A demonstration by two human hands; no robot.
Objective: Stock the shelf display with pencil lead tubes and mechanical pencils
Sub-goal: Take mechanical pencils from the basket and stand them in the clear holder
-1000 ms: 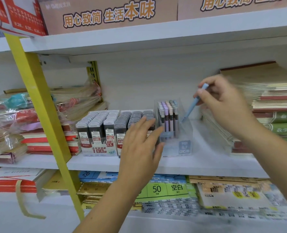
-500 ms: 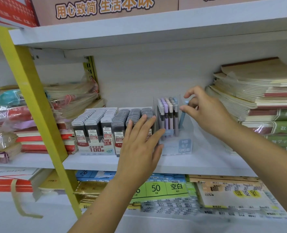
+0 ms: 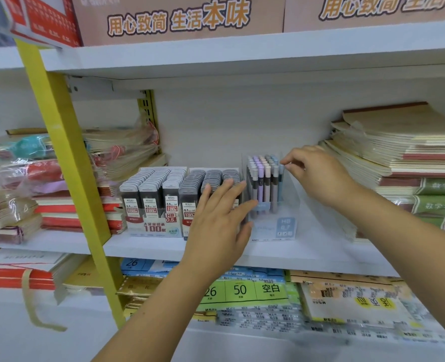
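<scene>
Both arms bare, stretched forward. Left forearm rises from low centre, wrist in line with it. Left grip (image 3: 217, 220) sits just past the front edge of the shelf (image 3: 148, 246), back of hand toward us, fingers (image 3: 229, 190) straight and slightly spread, thumb out to the right. Right forearm enters from the right side, angled up and left. Right grip (image 3: 318, 176) is higher and deeper in than the left, wrist bent down a little, thumb and forefinger tips (image 3: 293, 156) drawn together and pointing left, other fingers loosely curled. We can't tell whether that pinch holds anything. Grips well apart, not touching.
</scene>
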